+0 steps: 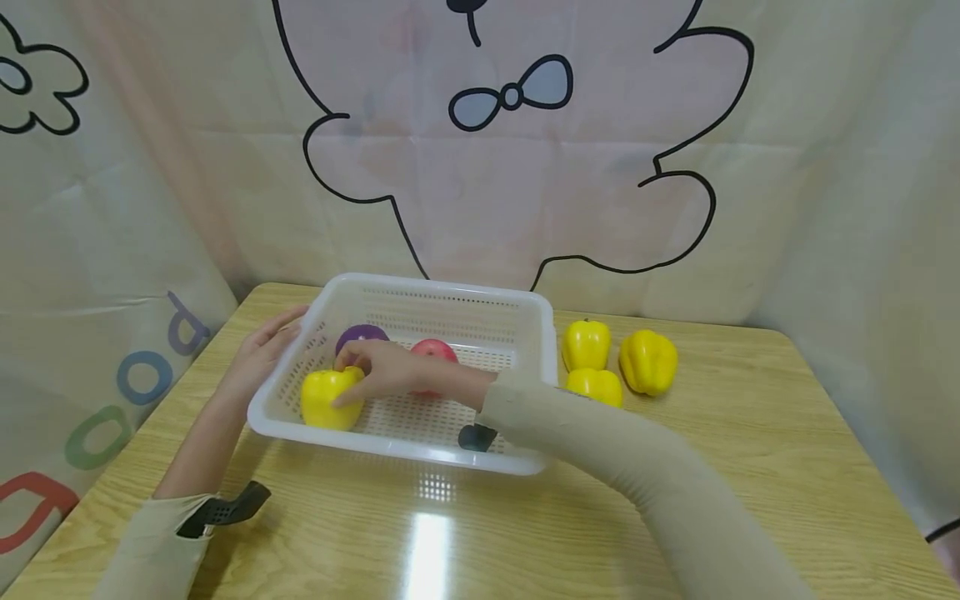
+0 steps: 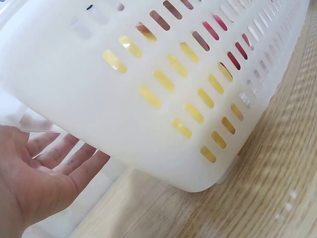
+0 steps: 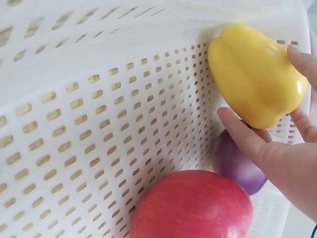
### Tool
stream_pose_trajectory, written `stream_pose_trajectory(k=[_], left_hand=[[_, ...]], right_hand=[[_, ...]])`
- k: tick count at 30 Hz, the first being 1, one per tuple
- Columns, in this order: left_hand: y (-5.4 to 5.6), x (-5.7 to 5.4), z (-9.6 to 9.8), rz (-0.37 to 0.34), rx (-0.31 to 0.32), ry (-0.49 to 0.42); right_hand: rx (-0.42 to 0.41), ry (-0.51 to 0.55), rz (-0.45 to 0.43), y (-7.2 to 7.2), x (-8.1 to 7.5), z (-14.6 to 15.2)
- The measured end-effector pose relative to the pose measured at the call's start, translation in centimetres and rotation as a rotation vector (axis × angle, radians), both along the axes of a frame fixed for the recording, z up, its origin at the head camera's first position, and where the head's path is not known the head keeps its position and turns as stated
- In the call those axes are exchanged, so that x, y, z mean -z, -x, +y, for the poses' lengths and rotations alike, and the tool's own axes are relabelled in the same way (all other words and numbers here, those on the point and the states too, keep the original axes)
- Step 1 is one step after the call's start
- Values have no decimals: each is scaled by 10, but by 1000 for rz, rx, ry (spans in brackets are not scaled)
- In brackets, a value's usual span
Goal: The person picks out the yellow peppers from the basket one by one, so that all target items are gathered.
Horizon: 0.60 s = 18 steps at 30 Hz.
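Note:
Inside the left front corner of a white perforated basket [image 1: 442, 288] is a yellow bell pepper [image 1: 321, 404]. My right hand [image 1: 390, 369] holds this pepper, thumb and fingers on either side of it, as the right wrist view shows. My left hand [image 2: 47, 173] is at the basket's left end, its fingers extended against the outside under the rim. A purple round vegetable [image 3: 237, 161] lies in the basket close to the pepper, partly behind my right fingers. Beside it is a red apple [image 3: 193, 208], partly hidden by my right hand in the head view.
Right of the basket, on the wooden table [image 1: 750, 433], are three more yellow bell peppers [image 1: 648, 362], the nearest partly behind my right sleeve [image 1: 600, 442]. A printed curtain [image 1: 480, 183] hangs behind the table. Dark straps [image 1: 225, 510] hang from both sleeves.

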<state>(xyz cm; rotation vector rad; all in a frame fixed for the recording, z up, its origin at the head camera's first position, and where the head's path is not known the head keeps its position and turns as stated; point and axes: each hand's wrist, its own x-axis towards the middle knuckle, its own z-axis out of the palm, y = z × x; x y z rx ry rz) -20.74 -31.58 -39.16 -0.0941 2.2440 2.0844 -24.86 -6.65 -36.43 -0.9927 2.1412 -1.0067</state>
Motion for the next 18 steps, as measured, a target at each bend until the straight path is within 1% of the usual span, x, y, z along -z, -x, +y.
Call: stream_pose_trajectory(k=[4, 9, 14, 18], left_hand=[[0, 1, -2, 16, 24, -33], [1, 3, -7, 25, 49, -42], [1, 3, -7, 28, 45, -47], [2, 4, -6, 24, 38, -28]], right_hand=[[26, 15, 26, -3, 4, -7], [63, 16, 50, -5, 5, -11], [80, 17, 30, -4, 2, -11], [80, 29, 29, -2, -2, -10]])
